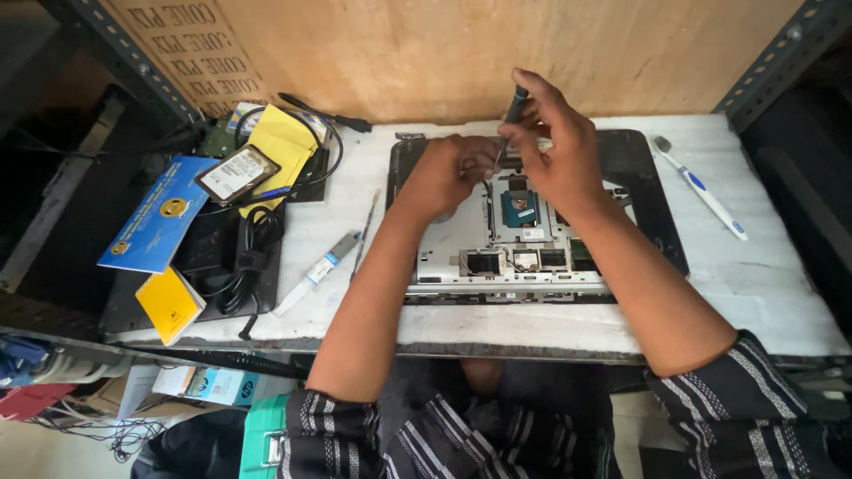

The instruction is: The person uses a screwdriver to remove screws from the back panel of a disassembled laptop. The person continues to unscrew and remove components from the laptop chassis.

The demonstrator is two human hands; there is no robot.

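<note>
White foam sheeting [763,266] is covering the bench, and an opened laptop chassis [461,257] is lying at the centre of the frame. The right hand [555,146] is gripping a screwdriver [515,108] upright over the chassis' upper edge. The left hand [448,168] is pinching near the screwdriver's tip. A hard drive [237,174] is lying at upper left, a toothbrush [699,186] at right.

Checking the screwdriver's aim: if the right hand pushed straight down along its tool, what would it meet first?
Probably the opened laptop beside the left hand; the right hand holds the screwdriver tip-down there, though depth is unclear.
</note>
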